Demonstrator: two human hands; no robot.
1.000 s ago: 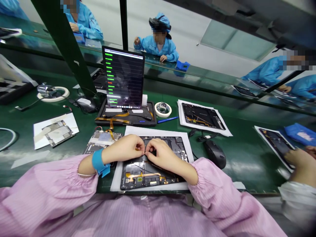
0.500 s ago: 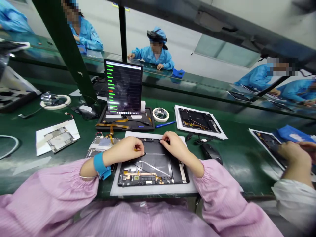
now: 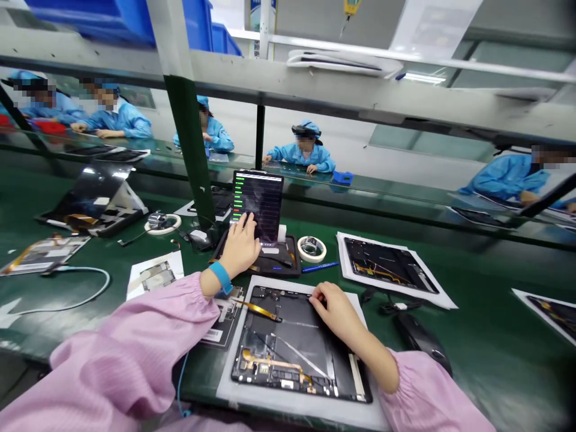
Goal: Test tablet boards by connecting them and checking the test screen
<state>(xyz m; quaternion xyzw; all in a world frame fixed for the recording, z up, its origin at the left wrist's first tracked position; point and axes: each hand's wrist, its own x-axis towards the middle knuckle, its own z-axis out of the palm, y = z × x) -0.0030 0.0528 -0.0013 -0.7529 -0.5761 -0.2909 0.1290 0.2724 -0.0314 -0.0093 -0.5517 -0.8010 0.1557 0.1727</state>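
Along the near edge of my green worktop (image 3: 486, 360), a white sheet (image 3: 270, 397) carries an opened tablet housing (image 3: 294, 306). A black mouse (image 3: 423, 342) lies right of the sheet, a circuit board (image 3: 227, 324) just left of it. An orange ribbon cable (image 3: 261, 311) reaches in over the housing's left side. My right hand (image 3: 332, 306) is at the housing's far edge, fingers half curled, thumb near forefinger; I can't tell whether they pinch anything. Farther back, a blue pen (image 3: 320, 267) lies before a tape roll (image 3: 312, 258), and another housing (image 3: 396, 264) sits to their right. My left hand (image 3: 240, 249) is empty, fingers spread in front of an upright screen (image 3: 269, 210); I can't tell whether they touch it. Toward the worktop's far edge, blue-clad co-workers (image 3: 312, 157) sit beyond.
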